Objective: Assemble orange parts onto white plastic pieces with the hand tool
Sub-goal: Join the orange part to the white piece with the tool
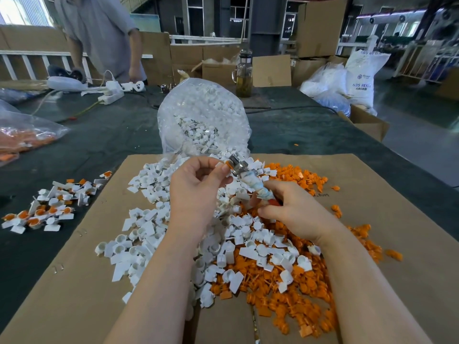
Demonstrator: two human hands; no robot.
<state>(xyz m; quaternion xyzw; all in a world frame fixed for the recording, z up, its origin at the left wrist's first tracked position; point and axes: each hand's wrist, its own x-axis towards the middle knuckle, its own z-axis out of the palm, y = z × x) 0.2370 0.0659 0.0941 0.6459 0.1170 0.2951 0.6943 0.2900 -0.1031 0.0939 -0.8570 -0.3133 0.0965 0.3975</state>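
pressure should run straight along the hand tool point(250, 181), gripped by the right hand point(293, 209) (handle wrapped), while the left hand point(198, 184) pinches the white piece point(221, 166) squarely against its metal tip.

I'm looking into a factory or warehouse floor. Stacked cartons point(320, 28) fill the upper right of the frame, with resin sacks point(362, 78) beside them. Bulk white pieces point(149, 219) and orange parts point(285, 281) lie heaped mid-frame on flattened cardboard point(74, 281) over a long worktable point(111, 130).
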